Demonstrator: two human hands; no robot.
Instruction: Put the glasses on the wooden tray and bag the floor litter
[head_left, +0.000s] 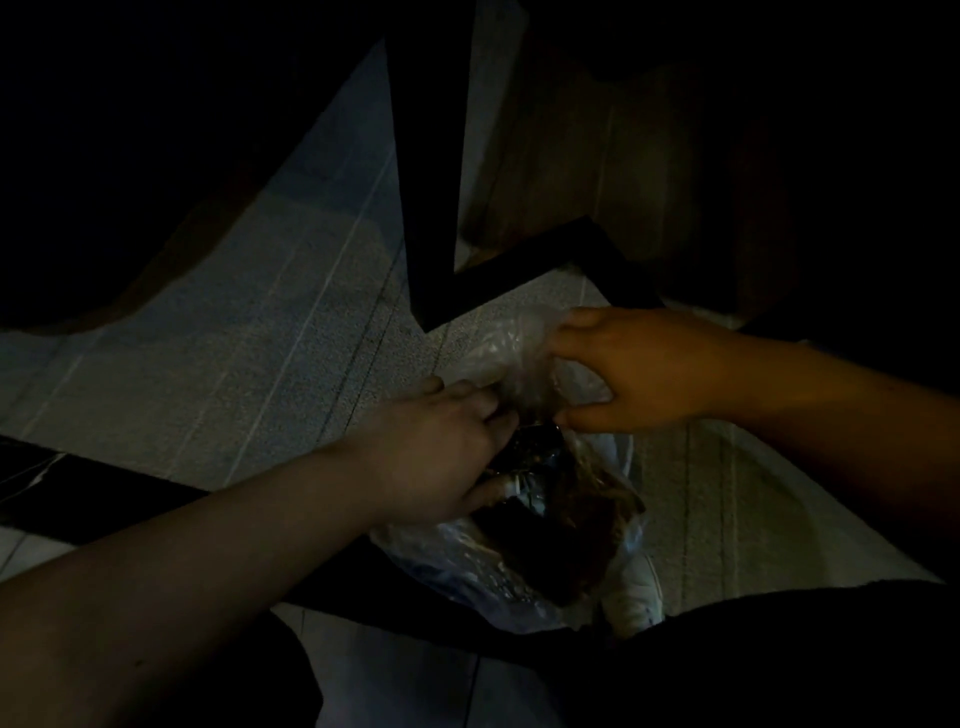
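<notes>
The scene is very dark. A clear plastic bag hangs low in the middle of the head view, with dark brownish litter inside it. My left hand grips the bag's mouth on the left side, fingers curled into the plastic. My right hand pinches the crumpled upper edge of the same bag from the right. The two hands hold the opening between them, just above the floor. No glasses or wooden tray can be made out.
Pale speckled floor with thin lines spreads to the left. Black furniture legs rise above the bag, beside a brown wooden panel. A white shoe shows under the bag. A dark bar crosses at the left.
</notes>
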